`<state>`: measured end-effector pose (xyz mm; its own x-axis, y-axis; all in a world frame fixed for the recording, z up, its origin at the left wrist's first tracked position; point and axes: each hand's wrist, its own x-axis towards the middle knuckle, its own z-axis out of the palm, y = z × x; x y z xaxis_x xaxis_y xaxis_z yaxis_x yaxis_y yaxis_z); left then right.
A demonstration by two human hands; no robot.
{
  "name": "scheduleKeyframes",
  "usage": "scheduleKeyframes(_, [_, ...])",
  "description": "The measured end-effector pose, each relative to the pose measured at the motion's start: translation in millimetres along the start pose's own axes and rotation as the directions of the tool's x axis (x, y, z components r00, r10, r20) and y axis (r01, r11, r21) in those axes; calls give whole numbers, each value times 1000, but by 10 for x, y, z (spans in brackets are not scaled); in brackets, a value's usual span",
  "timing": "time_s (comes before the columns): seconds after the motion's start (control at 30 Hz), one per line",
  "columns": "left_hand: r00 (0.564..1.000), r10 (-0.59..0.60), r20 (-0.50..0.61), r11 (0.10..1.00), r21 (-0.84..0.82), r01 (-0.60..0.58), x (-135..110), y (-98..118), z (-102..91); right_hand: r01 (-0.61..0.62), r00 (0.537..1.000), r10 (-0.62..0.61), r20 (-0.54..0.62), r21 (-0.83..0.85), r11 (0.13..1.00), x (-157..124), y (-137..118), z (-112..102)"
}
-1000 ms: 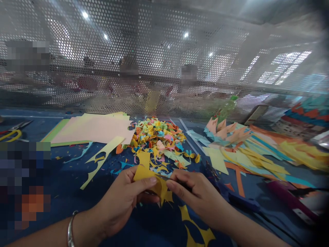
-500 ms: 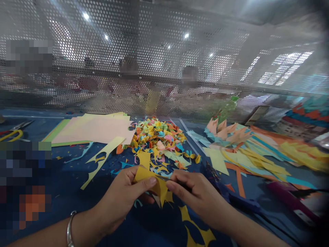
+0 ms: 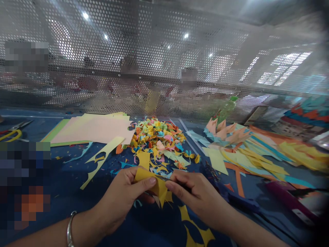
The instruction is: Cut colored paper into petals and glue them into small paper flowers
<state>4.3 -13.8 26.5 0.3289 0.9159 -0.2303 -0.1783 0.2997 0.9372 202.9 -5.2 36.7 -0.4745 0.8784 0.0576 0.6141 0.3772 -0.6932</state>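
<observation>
My left hand [image 3: 123,200] pinches a folded yellow paper piece [image 3: 155,187] between thumb and fingers, low in the middle of the view. My right hand [image 3: 196,195] is closed round the dark handles of small scissors [image 3: 164,178], whose thin blade reaches into the paper's upper edge. The two hands nearly touch over the blue table cover [image 3: 72,192]. Small paper points hang from the yellow piece's lower edge. A metal bangle sits on my left wrist.
A pile of small coloured cut-outs [image 3: 156,135] lies just beyond my hands. Pink and yellow sheets [image 3: 95,128] are stacked at the left, long offcuts [image 3: 246,151] heaped at the right. Yellow-handled scissors [image 3: 11,132] lie far left. A perforated metal screen [image 3: 154,68] closes the back.
Both hands have stayed almost in place on the yellow paper; the paper has turned very slightly and a small scrap shows below it.
</observation>
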Motion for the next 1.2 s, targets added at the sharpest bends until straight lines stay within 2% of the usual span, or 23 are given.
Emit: scheduleKeyframes(1.2, [995, -36, 89, 999, 5, 36, -20, 19, 33, 20, 1000, -21, 22, 13, 1000, -12, -17, 10])
